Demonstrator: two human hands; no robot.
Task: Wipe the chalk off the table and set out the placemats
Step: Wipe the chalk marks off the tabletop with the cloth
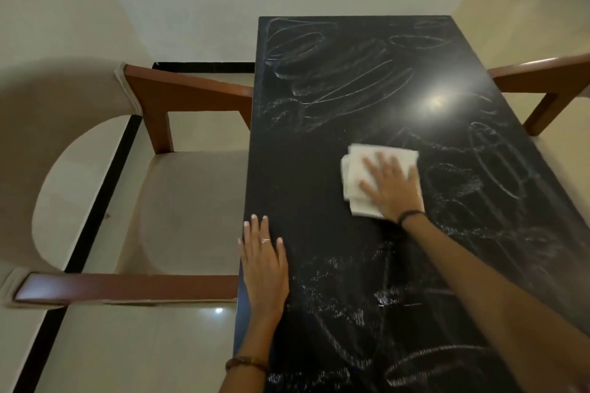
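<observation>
Chalk [335,80] is covering much of the black table [287,175] in the head view, in looping ovals and scribbles at the far end, along the right side and across the near part. A patch in the middle left, between the two hands, is looking darker and mostly free of marks.

The right hand [391,187] is lying flat on a folded white cloth [354,169], palm down, fingers stretched out and slightly spread, pressing the cloth against the tabletop near the centre. The cloth is showing beyond the fingertips and on the thumb side; its layers are fanning a little at the left edge. A dark band is sitting around the right wrist.

The left hand [265,268] is resting palm down on the table's left edge, fingers straight and close together, holding nothing. A ring is showing on one finger and a beaded bracelet [245,364] is circling the wrist.

A bright light reflection is glaring on the tabletop to the right of centre, beyond the cloth.

An armchair [178,207] with wooden arms and a pale seat is standing just beside the table's left side. A second wooden chair arm [542,76] is reaching in at the right. No placemats are appearing anywhere in this view.
</observation>
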